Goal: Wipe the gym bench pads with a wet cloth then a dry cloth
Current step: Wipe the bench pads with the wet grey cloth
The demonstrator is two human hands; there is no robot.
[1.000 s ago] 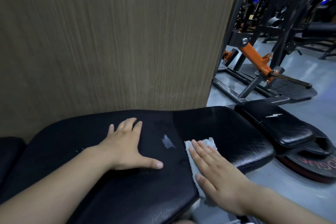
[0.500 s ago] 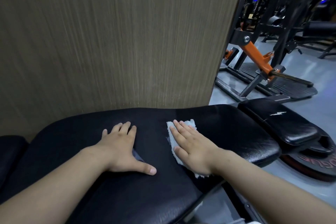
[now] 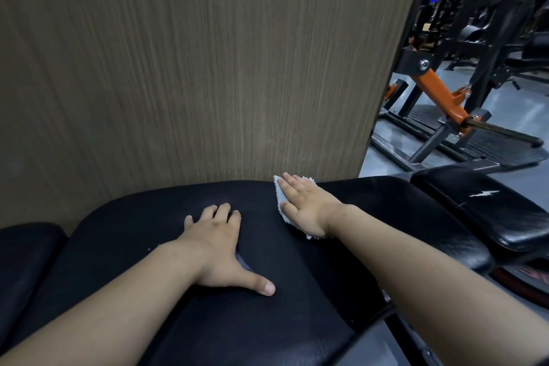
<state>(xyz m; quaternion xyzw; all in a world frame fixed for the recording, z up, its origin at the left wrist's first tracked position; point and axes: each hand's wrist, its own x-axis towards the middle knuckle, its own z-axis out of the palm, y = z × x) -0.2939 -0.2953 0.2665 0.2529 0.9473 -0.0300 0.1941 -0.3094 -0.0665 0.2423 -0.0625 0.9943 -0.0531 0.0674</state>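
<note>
A long black bench pad (image 3: 297,291) fills the lower half of the head view. My right hand (image 3: 306,205) lies flat on a small white cloth (image 3: 280,202), pressing it onto the pad at its far edge, close to the wall. Only the cloth's edges show around the fingers and below the palm. My left hand (image 3: 219,246) rests flat on the middle of the pad, fingers spread, thumb pointing right, holding nothing. A small torn patch in the pad (image 3: 242,263) shows beside the left thumb.
A brown wood-grain wall (image 3: 193,68) rises directly behind the bench. A second black pad (image 3: 481,211) with a white tear sits to the right, another (image 3: 23,258) to the left. An orange-and-black machine (image 3: 439,98) stands on the grey floor at the right.
My right hand slid the cloth across the pad from its near edge to the far edge by the wall. The left hand stayed planted on the pad.
</note>
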